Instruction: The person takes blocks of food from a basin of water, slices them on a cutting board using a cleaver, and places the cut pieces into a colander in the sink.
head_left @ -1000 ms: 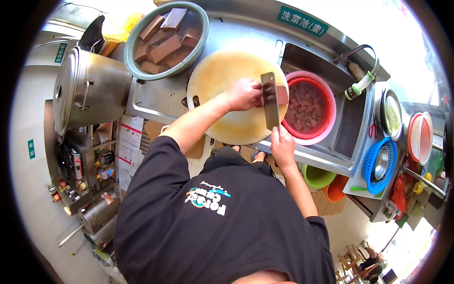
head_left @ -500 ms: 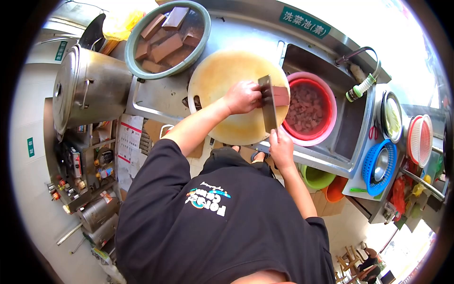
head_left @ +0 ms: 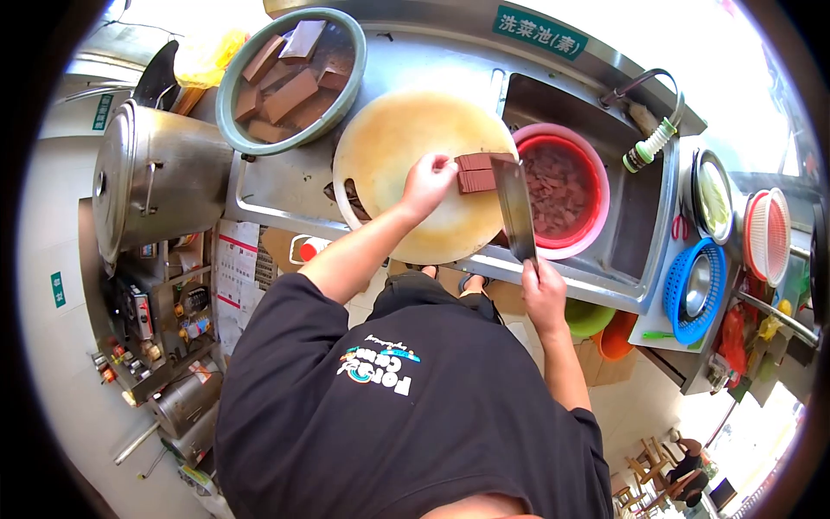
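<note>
A cleaver (head_left: 517,208) is held by its handle in my right hand (head_left: 545,297), its blade over the right edge of the round cutting board (head_left: 389,130), against the sliced side of a reddish-brown block (head_left: 476,173). My left hand (head_left: 430,183) is at the block's left end, thumb and fingertips pinched together; whether they grip the block cannot be made out. Just right of the board, a red basin (head_left: 595,186) inside a pink one holds cut pieces in liquid. At the upper left, a green-grey basin (head_left: 226,108) holds several larger blocks in liquid.
Behind the red basin is a metal sink (head_left: 638,216) with a faucet (head_left: 653,143). A large steel pot (head_left: 177,173) stands at the left. Blue (head_left: 711,298) and red-and-white baskets are at the right. A person (head_left: 689,463) appears far off at the lower right.
The cleaver has moved right, from the block's left side to its right side, near the red basin. My left hand has shifted left, off the blade. The block now shows several thin cuts.
</note>
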{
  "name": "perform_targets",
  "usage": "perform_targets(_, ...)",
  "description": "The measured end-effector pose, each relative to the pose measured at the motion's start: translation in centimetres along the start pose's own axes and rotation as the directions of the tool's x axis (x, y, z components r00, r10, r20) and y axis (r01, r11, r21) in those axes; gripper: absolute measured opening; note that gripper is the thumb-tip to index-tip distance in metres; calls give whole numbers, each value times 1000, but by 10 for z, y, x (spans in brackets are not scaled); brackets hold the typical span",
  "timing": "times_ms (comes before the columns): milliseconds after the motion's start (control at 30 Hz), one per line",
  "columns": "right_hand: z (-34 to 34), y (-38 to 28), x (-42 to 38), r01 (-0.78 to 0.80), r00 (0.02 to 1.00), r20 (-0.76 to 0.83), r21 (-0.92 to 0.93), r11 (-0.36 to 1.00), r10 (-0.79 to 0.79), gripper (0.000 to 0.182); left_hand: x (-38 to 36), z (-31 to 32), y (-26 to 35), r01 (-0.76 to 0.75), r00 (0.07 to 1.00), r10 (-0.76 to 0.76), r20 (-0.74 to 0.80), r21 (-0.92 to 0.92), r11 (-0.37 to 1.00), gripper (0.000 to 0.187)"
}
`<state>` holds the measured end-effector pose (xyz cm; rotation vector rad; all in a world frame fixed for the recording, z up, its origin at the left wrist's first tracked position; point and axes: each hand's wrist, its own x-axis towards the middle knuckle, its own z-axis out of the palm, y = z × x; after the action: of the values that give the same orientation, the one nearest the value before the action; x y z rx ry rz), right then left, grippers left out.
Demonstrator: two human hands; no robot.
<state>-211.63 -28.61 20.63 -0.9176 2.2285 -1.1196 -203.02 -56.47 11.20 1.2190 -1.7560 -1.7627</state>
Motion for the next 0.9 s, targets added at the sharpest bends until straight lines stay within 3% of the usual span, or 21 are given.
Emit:
perform_targets(33,-11,3,-8,19,1000,13,-76,997,-18,17,-2,1,10,337,941,-325,98,-152,929,31)
perform_targets(100,-27,6,-15,32,999,23,-154,988,-29,19,0,9,19,414,910,-397,119,-197,889,33)
perform_targets(133,-29,14,-18,115,993,55,-260,959,-105,20,0,15,25,483,875,-463,138,-239,842,36)
perform_targets(167,-31,21,-21,197,980,93,-359,912,-175,21,-7,20,43,494,869,-466,166,-268,827,37)
perform_targets(367,-22,43,-27,158,986,101,-273,949,-136,22,-13,55,82,509,860,-435,267,-402,761,42)
perform_targets(500,-34,51,-24,75,988,151,-215,974,-42,23,8,87,75,553,829,-468,305,-335,763,48)
perform_targets(567,-47,52,-27,50,993,119,-222,974,-24,24,21,105,67,591,785,-440,436,-314,743,55)
perform_targets(633,-63,55,-28,-18,996,80,-184,983,33,29,39,126,47,628,767,-496,408,-313,712,63)
perform_targets(667,-69,67,-32,-25,999,36,-157,987,31,30,36,133,50,606,785,-478,395,-327,725,69)
perform_targets(700,-78,72,-32,-176,979,70,-172,969,191,30,42,138,35,556,801,-378,464,-343,757,71)
perform_targets(733,-79,92,-35,-161,987,4,-117,980,162,29,39,140,38,526,821,-360,442,-343,778,68)
perform_targets(767,-87,80,-32,-230,973,-25,-7,973,230,27,38,139,42,495,836,-332,436,-342,799,62)
perform_targets(800,-90,84,-27,-191,980,-67,-5,982,190,27,34,134,52,445,878,-314,361,-375,814,45)
perform_targets(867,-97,70,-16,-282,955,-57,139,949,292,19,40,106,52,136,946,-28,323,-316,939,32)
perform_targets(900,-96,79,-12,-252,963,-64,136,958,262,18,35,85,74,-94,979,124,163,-177,980,24)
